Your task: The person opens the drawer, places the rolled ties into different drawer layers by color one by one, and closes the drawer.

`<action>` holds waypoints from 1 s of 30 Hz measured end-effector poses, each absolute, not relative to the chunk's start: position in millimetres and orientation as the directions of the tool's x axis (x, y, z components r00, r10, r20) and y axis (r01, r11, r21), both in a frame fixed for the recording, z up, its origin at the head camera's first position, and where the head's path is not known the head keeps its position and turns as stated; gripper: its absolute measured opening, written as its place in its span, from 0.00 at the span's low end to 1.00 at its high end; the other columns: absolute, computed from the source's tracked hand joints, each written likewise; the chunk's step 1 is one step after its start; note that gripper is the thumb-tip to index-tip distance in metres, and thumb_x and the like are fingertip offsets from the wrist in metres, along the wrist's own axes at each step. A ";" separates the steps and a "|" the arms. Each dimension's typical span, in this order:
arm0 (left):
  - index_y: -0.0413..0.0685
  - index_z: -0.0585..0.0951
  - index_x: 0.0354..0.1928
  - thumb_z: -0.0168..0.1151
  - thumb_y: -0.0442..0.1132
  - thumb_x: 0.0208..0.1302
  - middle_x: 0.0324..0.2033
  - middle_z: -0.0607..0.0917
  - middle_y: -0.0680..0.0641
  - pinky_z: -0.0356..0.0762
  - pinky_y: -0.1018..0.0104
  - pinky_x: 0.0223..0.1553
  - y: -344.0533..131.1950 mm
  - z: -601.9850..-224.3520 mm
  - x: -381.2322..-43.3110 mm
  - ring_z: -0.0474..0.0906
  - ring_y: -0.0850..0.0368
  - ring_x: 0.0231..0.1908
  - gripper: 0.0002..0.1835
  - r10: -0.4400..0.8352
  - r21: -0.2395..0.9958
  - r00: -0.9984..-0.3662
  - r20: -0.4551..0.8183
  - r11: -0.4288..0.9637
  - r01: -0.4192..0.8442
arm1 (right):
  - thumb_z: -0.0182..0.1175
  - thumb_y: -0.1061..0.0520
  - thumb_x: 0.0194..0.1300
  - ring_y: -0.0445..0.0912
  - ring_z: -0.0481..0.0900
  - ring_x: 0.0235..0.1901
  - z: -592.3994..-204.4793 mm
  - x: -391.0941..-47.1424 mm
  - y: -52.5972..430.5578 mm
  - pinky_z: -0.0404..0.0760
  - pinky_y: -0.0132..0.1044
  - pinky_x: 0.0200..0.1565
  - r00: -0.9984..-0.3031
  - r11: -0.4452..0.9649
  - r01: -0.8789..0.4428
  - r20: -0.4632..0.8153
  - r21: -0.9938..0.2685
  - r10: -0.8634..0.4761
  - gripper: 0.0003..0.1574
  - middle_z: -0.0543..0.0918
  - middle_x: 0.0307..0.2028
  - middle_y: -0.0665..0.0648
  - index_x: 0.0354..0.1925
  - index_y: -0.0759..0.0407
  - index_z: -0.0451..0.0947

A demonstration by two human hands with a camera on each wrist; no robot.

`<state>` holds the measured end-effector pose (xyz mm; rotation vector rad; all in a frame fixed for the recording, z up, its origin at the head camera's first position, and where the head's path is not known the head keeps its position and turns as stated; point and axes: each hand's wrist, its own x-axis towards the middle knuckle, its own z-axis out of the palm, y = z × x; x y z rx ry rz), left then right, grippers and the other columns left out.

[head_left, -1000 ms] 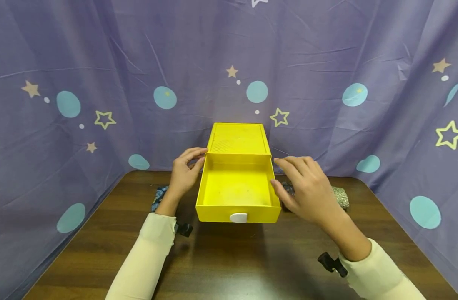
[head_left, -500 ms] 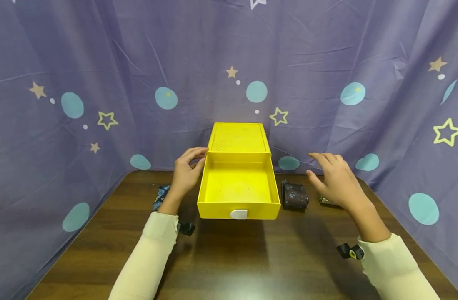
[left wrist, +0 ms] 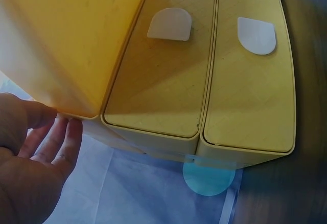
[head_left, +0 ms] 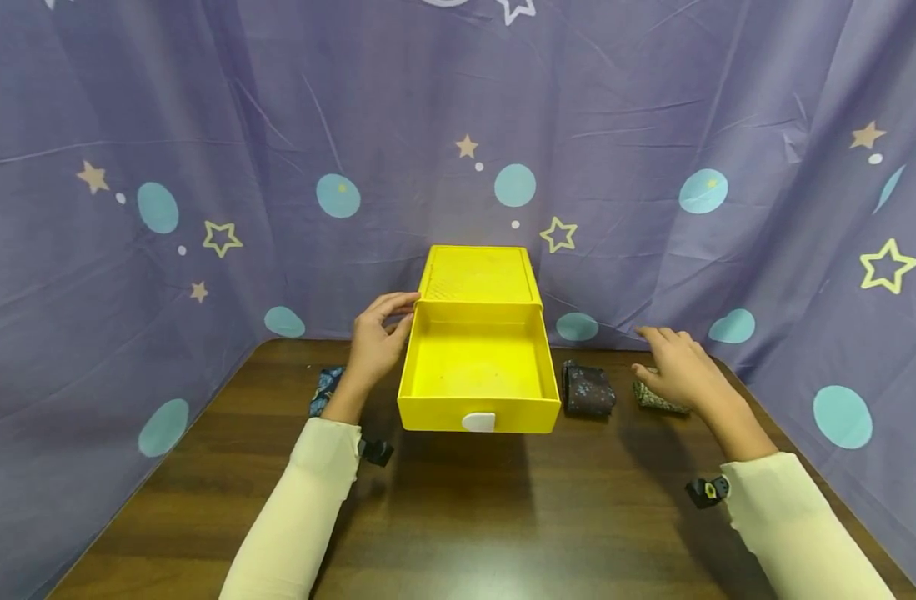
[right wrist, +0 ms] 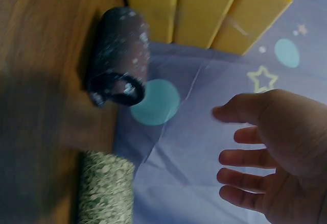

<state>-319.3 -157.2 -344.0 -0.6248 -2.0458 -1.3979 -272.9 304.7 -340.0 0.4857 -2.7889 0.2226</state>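
Note:
A yellow drawer cabinet (head_left: 478,273) stands at the back of the table, its top drawer (head_left: 478,414) pulled out, with nothing inside. My left hand (head_left: 377,340) touches the cabinet's left front edge with its fingertips, fingers fairly straight; the left wrist view shows thumb and fingers (left wrist: 69,142) at that edge. My right hand (head_left: 686,371) hovers above a folded green-patterned cloth (head_left: 656,398), fingers spread and holding nothing. Between it and the cabinet lies a folded dark floral cloth (head_left: 588,390), seen rolled in the right wrist view.
A blue-patterned cloth (head_left: 327,390) lies left of the cabinet, partly behind my left forearm. Two lower drawers with white handles (left wrist: 171,25) are closed. A purple curtain (head_left: 615,125) hangs behind the wooden table (head_left: 465,517).
My right hand has moved away from the drawer's right side to the right, over the green-patterned cloth, uncovering the dark cloth. The left hand stays at the cabinet's edge.

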 end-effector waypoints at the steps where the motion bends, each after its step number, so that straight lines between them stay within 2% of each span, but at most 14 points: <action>1: 0.44 0.84 0.60 0.62 0.29 0.72 0.57 0.82 0.43 0.83 0.44 0.52 -157.5 -344.2 -320.0 0.81 0.46 0.54 0.17 0.053 0.668 -0.723 0.689 0.339 0.662 | 0.66 0.55 0.67 0.76 0.73 0.54 -341.8 -275.3 306.4 0.73 0.70 0.54 -0.906 0.934 -0.343 0.297 -0.100 -0.301 0.38 0.76 0.58 0.78 0.67 0.72 0.67; 7: 0.43 0.85 0.59 0.62 0.29 0.72 0.56 0.82 0.42 0.83 0.43 0.52 -158.4 -344.9 -320.9 0.81 0.44 0.54 0.16 0.051 0.667 -0.717 0.695 0.325 0.670 | 0.74 0.58 0.56 0.73 0.76 0.48 -355.3 -283.9 318.3 0.76 0.68 0.48 -0.925 0.946 -0.321 0.227 -0.038 -0.305 0.37 0.79 0.52 0.75 0.60 0.73 0.73; 11: 0.45 0.85 0.59 0.63 0.30 0.72 0.56 0.82 0.43 0.83 0.43 0.52 -157.5 -344.1 -320.6 0.81 0.45 0.54 0.17 0.053 0.669 -0.720 0.692 0.327 0.667 | 0.74 0.61 0.53 0.71 0.77 0.45 -364.5 -288.5 326.8 0.78 0.66 0.45 -0.924 0.943 -0.333 0.210 -0.022 -0.321 0.34 0.81 0.49 0.73 0.57 0.71 0.77; 18: 0.45 0.85 0.60 0.62 0.29 0.71 0.56 0.82 0.43 0.83 0.44 0.53 -156.6 -343.4 -320.2 0.81 0.46 0.54 0.17 0.051 0.680 -0.731 0.681 0.327 0.656 | 0.75 0.58 0.52 0.72 0.77 0.46 -380.9 -298.5 337.1 0.78 0.67 0.45 -0.934 0.945 -0.327 0.157 -0.006 -0.322 0.36 0.80 0.49 0.74 0.57 0.70 0.77; 24: 0.44 0.84 0.59 0.62 0.30 0.72 0.56 0.82 0.44 0.84 0.48 0.53 -155.4 -342.4 -319.3 0.81 0.47 0.54 0.16 0.048 0.680 -0.732 0.679 0.334 0.653 | 0.78 0.61 0.45 0.71 0.79 0.42 -391.2 -301.3 342.1 0.81 0.66 0.41 -0.942 0.949 -0.315 0.135 -0.026 -0.309 0.34 0.79 0.41 0.72 0.49 0.71 0.76; 30: 0.45 0.85 0.59 0.62 0.30 0.72 0.55 0.82 0.44 0.83 0.46 0.53 -155.5 -342.9 -319.4 0.81 0.48 0.54 0.16 0.042 0.683 -0.737 0.674 0.344 0.645 | 0.78 0.65 0.44 0.72 0.78 0.44 -403.3 -306.7 347.9 0.80 0.64 0.46 -0.932 0.945 -0.328 0.166 0.002 -0.324 0.34 0.79 0.41 0.73 0.48 0.76 0.76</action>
